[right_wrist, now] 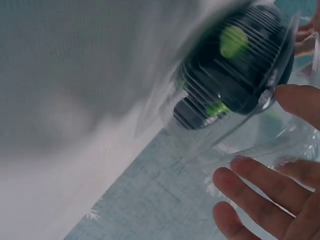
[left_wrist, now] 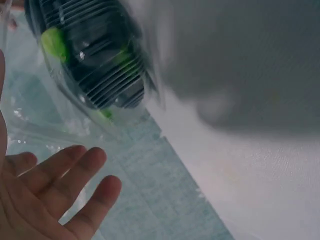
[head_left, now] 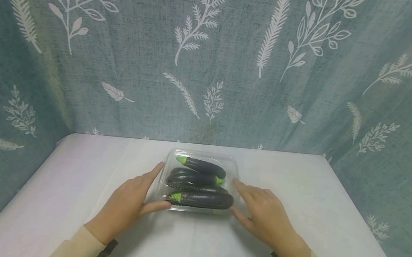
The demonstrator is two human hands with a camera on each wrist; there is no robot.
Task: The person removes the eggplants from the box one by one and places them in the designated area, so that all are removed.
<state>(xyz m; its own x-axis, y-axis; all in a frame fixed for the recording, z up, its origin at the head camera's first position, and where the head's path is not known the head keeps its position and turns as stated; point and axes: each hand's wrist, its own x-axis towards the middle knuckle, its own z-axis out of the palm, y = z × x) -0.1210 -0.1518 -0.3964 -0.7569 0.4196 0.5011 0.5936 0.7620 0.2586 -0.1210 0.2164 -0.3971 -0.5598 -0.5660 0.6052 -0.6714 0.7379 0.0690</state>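
Note:
A clear plastic box (head_left: 201,154) with a ribbed, see-through wall sits on the white table between two hands. Dark eggplants with green caps lie inside, among them a front one (head_left: 206,199) and a back one (head_left: 207,167). At the box's left side is my left hand (head_left: 129,199), thumb by the front corner and fingers along the side. My right hand (head_left: 262,212) is at the opposite side, thumb by the front right corner. Fingers of the left hand (left_wrist: 55,195) look fairly straight and spread; those of the right hand (right_wrist: 270,195) do too, with its thumb at the box wall.
The white table (head_left: 296,174) extends around the box. Behind it and at both sides hangs a blue-green cloth (head_left: 141,80) with white leaf prints. Beige sleeves (head_left: 79,247) cover the forearms, and a dark band (head_left: 107,251) shows at the left wrist.

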